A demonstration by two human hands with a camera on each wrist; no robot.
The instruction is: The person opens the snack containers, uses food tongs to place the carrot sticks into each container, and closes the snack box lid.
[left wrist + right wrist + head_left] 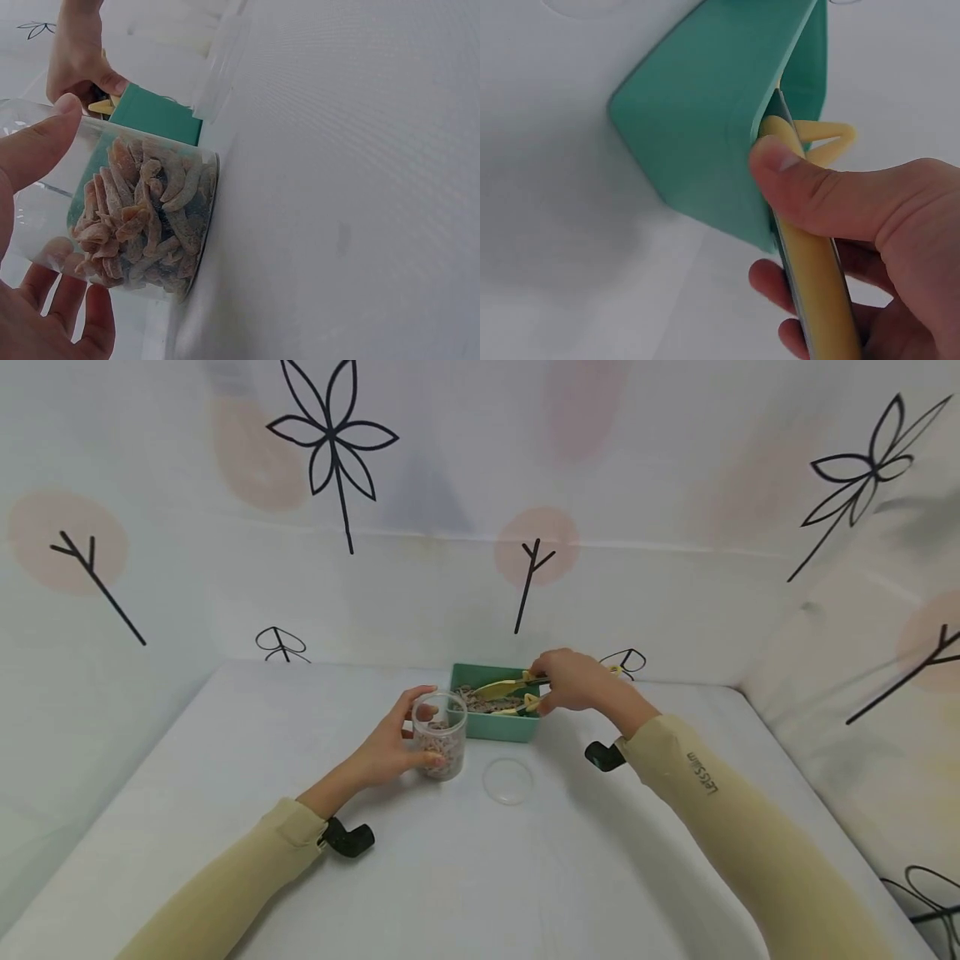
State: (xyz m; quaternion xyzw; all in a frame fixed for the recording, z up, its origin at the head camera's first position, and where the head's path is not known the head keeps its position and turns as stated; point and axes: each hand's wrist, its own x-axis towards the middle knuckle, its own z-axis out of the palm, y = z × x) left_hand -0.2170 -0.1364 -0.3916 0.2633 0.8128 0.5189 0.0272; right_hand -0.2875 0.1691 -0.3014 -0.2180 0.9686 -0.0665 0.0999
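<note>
Gripping yellow tongs (504, 688) in our right hand (573, 681), tips leftward over the green box (495, 725); left hand (393, 745) clasps the upright jar (440, 737).

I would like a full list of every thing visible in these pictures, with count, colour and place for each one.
clear plastic jar with pinkish-brown strips inside: 1, transparent, on the table left of the tub, held by the left hand
green rectangular plastic tub: 1, teal green, table centre, more strips inside
yellow plastic tongs: 1, yellow, tips over the tub, held by the right hand
round clear lid: 1, transparent, flat on the table before the tub
white table: 1, white
white backdrop with drawn plants: white, black, pink spots; behind and beside
left hand: 1, beige sleeve, grips jar
right hand: 1, beige sleeve, grips tongs
</note>
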